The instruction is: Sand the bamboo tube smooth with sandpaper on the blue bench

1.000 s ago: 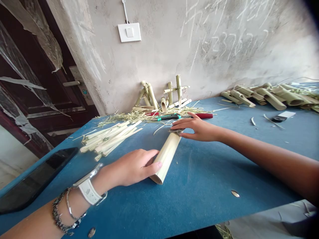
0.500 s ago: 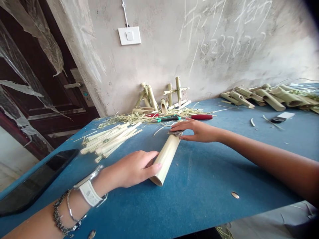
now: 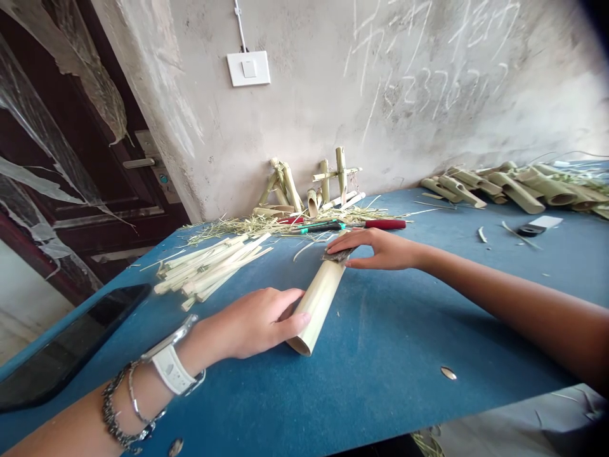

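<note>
At the far left a dark phone (image 3: 71, 346) lies flat on the blue desk (image 3: 380, 355). Beyond it, a loose bundle of split bamboo strips (image 3: 209, 263) lies on the desk.

The left grip (image 3: 252, 324) is curled partly closed over the near end of a bamboo tube (image 3: 318, 298), with the fingers wrapped over its left side and the thumb pressed on top just behind the cut rim.

The tube lies on the desk between the two hands. Its long axis runs away from the person and slants a little to the right, and its hollow open end faces the person.

The right grip (image 3: 375, 249) is spread flat with the fingers straight. It presses a dark scrap (image 3: 337, 255) onto the tube's far end without closing around anything.

Just beyond it lies a red-handled tool (image 3: 383, 223). Cut bamboo pieces (image 3: 514, 184) are heaped well apart at the right.
</note>
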`<state>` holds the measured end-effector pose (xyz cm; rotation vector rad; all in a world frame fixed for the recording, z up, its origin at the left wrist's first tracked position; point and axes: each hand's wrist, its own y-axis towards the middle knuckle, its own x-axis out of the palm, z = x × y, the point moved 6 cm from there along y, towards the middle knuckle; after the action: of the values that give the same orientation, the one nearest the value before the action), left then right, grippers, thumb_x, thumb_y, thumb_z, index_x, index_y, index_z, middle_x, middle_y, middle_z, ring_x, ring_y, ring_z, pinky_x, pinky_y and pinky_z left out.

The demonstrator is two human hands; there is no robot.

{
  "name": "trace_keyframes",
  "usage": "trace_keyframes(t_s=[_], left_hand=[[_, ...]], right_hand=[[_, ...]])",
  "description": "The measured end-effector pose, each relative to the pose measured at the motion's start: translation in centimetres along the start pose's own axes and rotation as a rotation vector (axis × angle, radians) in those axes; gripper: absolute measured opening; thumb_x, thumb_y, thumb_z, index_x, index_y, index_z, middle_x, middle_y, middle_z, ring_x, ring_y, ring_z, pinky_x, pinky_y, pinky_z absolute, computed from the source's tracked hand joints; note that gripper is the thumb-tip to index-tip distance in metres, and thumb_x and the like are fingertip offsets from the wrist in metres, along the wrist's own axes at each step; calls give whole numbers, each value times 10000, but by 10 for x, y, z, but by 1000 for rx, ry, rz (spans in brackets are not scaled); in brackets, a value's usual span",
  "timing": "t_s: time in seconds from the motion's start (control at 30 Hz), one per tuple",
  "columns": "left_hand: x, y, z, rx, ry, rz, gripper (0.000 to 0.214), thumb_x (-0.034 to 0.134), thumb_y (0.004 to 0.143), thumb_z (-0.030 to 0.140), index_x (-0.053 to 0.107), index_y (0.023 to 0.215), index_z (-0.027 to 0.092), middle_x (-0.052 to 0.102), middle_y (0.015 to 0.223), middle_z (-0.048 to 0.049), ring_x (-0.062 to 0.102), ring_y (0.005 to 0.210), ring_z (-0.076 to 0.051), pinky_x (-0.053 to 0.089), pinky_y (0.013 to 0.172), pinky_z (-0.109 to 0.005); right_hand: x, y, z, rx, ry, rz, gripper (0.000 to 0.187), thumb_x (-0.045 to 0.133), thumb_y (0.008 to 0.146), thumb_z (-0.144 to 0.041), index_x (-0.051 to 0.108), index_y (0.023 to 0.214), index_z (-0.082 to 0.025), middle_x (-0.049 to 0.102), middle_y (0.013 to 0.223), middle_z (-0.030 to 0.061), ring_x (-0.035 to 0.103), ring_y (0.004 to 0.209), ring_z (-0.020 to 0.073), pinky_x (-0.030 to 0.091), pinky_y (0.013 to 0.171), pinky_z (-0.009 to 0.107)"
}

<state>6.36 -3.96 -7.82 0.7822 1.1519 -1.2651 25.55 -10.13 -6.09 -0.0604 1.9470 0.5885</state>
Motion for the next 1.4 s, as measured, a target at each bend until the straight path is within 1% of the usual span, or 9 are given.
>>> trace_keyframes(t_s=[0.23,0.37,0.53,0.6,0.7,0.9,1.03,1.3,1.4], left_hand=[[1,0,-1,-2,11,-6,510,258,904,566,534,1084,177,573,767,-43,535,704,-203,293,538,-274],[0,1,0,5,18,-8,490,256,907,563,545,1008,180,571,755,-39,532,696,-199,297,545,-276],[0,0,0,21,18,18,480,261,904,539,550,1017,173,586,771,-44,535,695,-191,321,556,-270],[0,0,0,25,18,27,480,263,901,538,550,1023,173,589,778,-44,535,690,-187,328,560,-269],[0,1,-1,22,21,30,480,265,899,542,549,1020,174,587,776,-43,535,690,-188,328,561,-271],[1,1,-1,15,20,2,458,265,906,541,543,946,179,565,745,-33,525,686,-189,302,548,-275],[0,1,-1,5,14,2,459,266,906,544,543,947,181,560,743,-30,521,688,-189,292,542,-278],[1,0,-1,4,11,-12,487,254,906,558,536,1012,176,550,748,-37,513,690,-196,277,529,-279],[1,1,-1,8,11,-10,476,255,906,553,538,978,176,549,739,-35,510,681,-192,281,531,-277]], right_hand=[[-3,2,-1,57,132,19,310,540,880,-363,642,1126,-204,645,1133,36,569,1073,186,447,934,332],[-4,1,3,97,0,61,312,470,916,-369,639,1126,-215,650,1106,42,588,1023,185,458,902,341],[1,0,2,-1,-213,29,417,559,863,-405,568,1227,-201,592,1206,63,514,1132,213,395,984,385],[2,-1,3,-10,-240,25,450,589,843,-402,553,1243,-200,577,1228,68,494,1156,221,383,997,393],[0,-1,3,-10,-210,43,368,550,873,-362,580,1204,-204,601,1188,60,524,1116,207,404,972,383],[-7,-2,9,124,-89,180,340,508,868,-280,547,1198,-207,616,1156,59,579,1038,204,476,877,376],[-7,-3,7,112,-53,247,359,500,836,-203,524,1194,-201,616,1142,59,578,1040,197,471,894,363],[-26,-8,9,231,-145,454,274,476,875,-333,624,1046,-178,669,985,55,614,890,217,479,776,359],[-25,-7,8,219,-144,436,282,488,870,-350,638,1032,-174,676,967,50,617,873,212,473,771,347]])
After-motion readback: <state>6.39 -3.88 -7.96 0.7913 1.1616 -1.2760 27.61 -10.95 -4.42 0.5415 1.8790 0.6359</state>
